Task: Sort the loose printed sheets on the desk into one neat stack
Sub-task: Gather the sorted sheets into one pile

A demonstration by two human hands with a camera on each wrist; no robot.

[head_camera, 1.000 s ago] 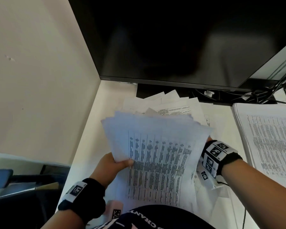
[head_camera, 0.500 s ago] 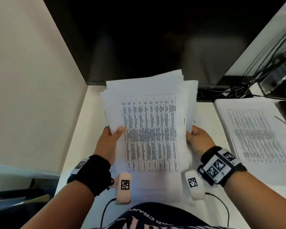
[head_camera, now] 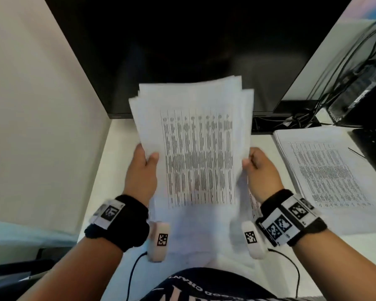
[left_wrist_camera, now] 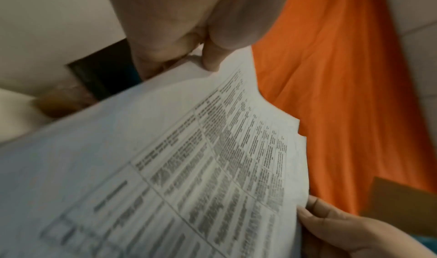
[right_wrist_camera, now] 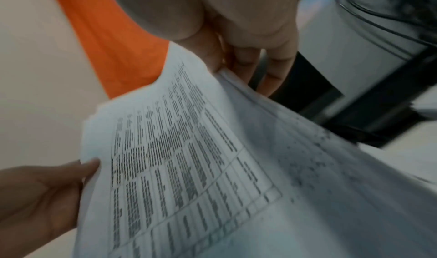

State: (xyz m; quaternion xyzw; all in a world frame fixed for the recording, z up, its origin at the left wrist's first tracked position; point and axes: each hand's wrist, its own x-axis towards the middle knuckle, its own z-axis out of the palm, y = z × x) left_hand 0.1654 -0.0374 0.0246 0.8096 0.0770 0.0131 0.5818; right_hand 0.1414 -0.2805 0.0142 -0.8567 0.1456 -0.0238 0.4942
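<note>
I hold a bundle of printed sheets upright in front of me, above the white desk; the top page shows a table of dense text. My left hand grips the bundle's left edge, thumb on the front. My right hand grips the right edge. The sheets' top edges are uneven and fan slightly. The left wrist view shows the printed sheets with the left hand pinching the edge. The right wrist view shows the sheets and the right hand at their edge.
A second stack of printed pages lies flat on the desk at the right. A large dark monitor stands right behind the bundle. Cables and a dark device sit at the back right. A beige partition wall bounds the left.
The bundle was lifted from a slanted pile on the desk and turned upright. My right hand moved from under the sheets to the right edge; the left hand stayed on the left edge.
</note>
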